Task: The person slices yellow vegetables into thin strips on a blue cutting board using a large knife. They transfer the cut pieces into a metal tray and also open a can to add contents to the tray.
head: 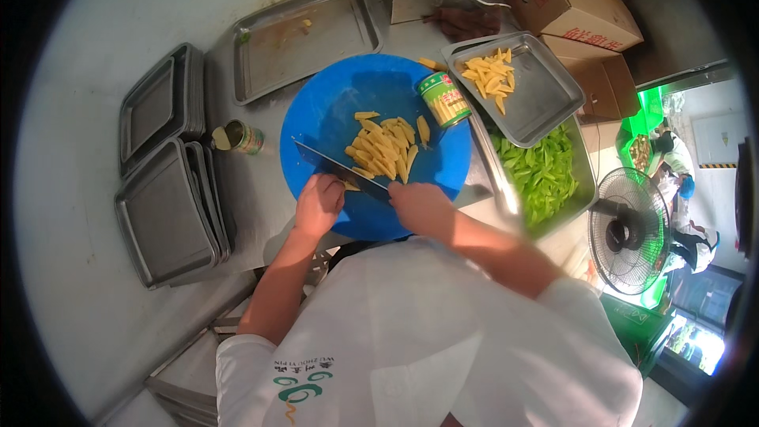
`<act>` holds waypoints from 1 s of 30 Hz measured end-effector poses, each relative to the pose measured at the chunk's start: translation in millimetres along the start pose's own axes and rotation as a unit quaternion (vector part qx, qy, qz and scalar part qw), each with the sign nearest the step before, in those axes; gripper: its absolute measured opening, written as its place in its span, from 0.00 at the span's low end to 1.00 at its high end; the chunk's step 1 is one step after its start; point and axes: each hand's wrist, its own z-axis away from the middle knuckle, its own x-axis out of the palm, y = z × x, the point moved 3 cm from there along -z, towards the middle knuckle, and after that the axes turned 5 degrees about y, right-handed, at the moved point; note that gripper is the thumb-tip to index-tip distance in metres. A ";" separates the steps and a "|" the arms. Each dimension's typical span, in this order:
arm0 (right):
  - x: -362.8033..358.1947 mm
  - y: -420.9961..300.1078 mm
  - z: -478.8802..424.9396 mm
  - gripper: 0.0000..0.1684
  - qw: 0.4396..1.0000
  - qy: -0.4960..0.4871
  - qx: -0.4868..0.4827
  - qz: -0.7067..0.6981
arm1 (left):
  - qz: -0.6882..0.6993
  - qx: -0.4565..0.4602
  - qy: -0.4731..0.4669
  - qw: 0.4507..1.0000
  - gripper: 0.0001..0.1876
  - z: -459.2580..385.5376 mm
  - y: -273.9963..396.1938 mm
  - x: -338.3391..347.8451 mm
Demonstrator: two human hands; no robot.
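Note:
My right hand [422,206] grips the handle of a kitchen cleaver [332,165], whose broad blade slants up to the left over a round blue cutting board [314,95]. Curled fingers of my left hand [320,204] hold a piece of baby corn [351,186] beside the blade; the hand and blade hide part of it. Just beyond the blade lies a pile of cut baby corn [379,145], with a few pieces loose around it. A labelled can [445,99] stands at the board's right edge. More cut pieces lie in a steel tray [542,95] behind it.
An opened can [244,137] with its lid bent up stands left of the board. Stacked steel trays [166,207] line the left wall. A shallow tray [284,53] holds scraps. To the right are a pan of green leaves [536,178], cardboard boxes [569,0] and a fan [628,230].

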 end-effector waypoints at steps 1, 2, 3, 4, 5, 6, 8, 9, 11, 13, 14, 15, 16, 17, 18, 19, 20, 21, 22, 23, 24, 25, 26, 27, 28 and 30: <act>-1.8 -2.2 -3.2 0.09 1.000 0.001 0.000 -0.002 | 0.003 -0.015 0.003 1.000 0.09 2.2 -0.1 -0.7; -4.4 -3.4 -5.4 0.09 1.000 0.003 0.000 -0.004 | 0.006 -0.029 0.007 1.000 0.09 4.5 -0.4 -1.3; -8.0 -3.7 -5.7 0.09 1.000 0.001 -0.008 0.003 | -0.001 -0.031 0.001 1.000 0.09 8.8 -1.1 -1.2; -13.1 -3.4 -5.0 0.08 1.000 0.000 -0.016 0.011 | -0.007 -0.033 -0.006 0.999 0.10 13.7 -2.7 -1.4; -17.8 -3.5 -2.8 0.08 1.000 -0.002 -0.024 0.018 | -0.014 -0.035 -0.012 0.999 0.10 17.5 -4.2 -1.5; -22.9 -3.6 1.3 0.08 0.999 -0.008 -0.027 0.021 | -0.014 -0.032 -0.010 0.999 0.10 19.9 -3.9 -2.0; -29.8 -4.4 8.7 0.08 0.999 -0.021 -0.036 0.026 | -0.014 -0.029 -0.006 0.999 0.10 25.0 -2.7 -3.0; -27.7 -5.3 9.7 0.08 0.998 -0.014 -0.047 0.027 | -0.020 -0.024 -0.005 0.999 0.10 23.2 -0.2 -4.7; -18.7 -6.0 8.9 0.09 0.997 0.001 -0.069 0.030 | -0.031 -0.015 -0.002 0.999 0.11 18.8 5.2 -8.5; 0.4 -7.6 -2.4 0.09 0.998 0.006 -0.066 0.022 | -0.031 -0.020 -0.003 0.999 0.10 19.0 6.1 -8.9; 6.6 -7.9 -6.7 0.09 0.998 0.009 -0.065 0.017 | -0.031 -0.021 -0.003 0.999 0.10 18.9 6.4 -8.7; 4.4 -10.6 -8.8 0.09 0.998 0.007 -0.063 0.019 | -0.031 -0.035 -0.006 0.999 0.10 21.6 5.3 -9.0; 0.1 -13.1 -10.0 0.09 0.998 0.005 -0.061 0.020 | -0.031 -0.047 -0.009 0.998 0.10 25.0 4.5 -9.0; -5.0 -15.8 -9.9 0.09 0.998 0.004 -0.058 0.021 | -0.031 -0.059 -0.012 0.998 0.10 28.3 3.7 -8.9; -10.6 -16.9 -8.0 0.08 0.998 -0.003 -0.058 0.024 | -0.035 -0.057 -0.015 0.998 0.09 32.4 2.8 -8.4; -17.0 -16.8 -5.0 0.08 0.998 -0.010 -0.059 0.028 | -0.039 -0.056 -0.018 0.998 0.09 36.5 1.4 -9.1; -23.0 -17.0 -1.7 0.08 0.998 -0.017 -0.060 0.031 | -0.043 -0.054 -0.021 0.997 0.09 39.7 0.1 -8.9; -28.7 -18.2 2.1 0.08 0.997 -0.026 -0.060 0.033 | -0.038 -0.054 -0.019 0.998 0.09 40.5 1.3 -9.8; -34.0 -19.8 6.1 0.08 0.997 -0.035 -0.061 0.035 | -0.034 -0.053 -0.017 0.998 0.09 41.0 2.9 -11.1; -35.3 -21.1 8.2 0.09 0.996 -0.044 -0.063 0.037 | -0.029 -0.054 -0.015 0.998 0.09 42.2 4.0 -12.2; -30.5 -22.0 7.6 0.08 0.996 -0.044 -0.067 0.031 | -0.031 -0.055 -0.017 0.998 0.09 42.9 4.3 -12.4; -20.4 -22.2 4.9 0.08 0.996 -0.043 -0.069 0.025 | -0.031 -0.054 -0.019 0.998 0.09 42.9 3.9 -11.9; -11.1 -21.7 1.7 0.08 0.996 -0.042 -0.072 0.019 | -0.032 -0.053 -0.022 0.998 0.09 42.9 3.7 -11.3; -2.9 -19.6 -3.0 0.09 0.997 -0.033 -0.066 0.006 | -0.031 -0.049 -0.010 0.998 0.10 42.9 3.9 -10.8; 3.7 -18.1 -8.6 0.09 0.998 -0.025 -0.061 -0.007 | -0.032 -0.045 0.002 0.998 0.10 43.1 4.9 -11.1; 6.1 -15.7 -12.6 0.11 0.998 -0.014 -0.049 -0.023 | -0.023 -0.051 0.020 0.998 0.10 42.3 5.8 -12.0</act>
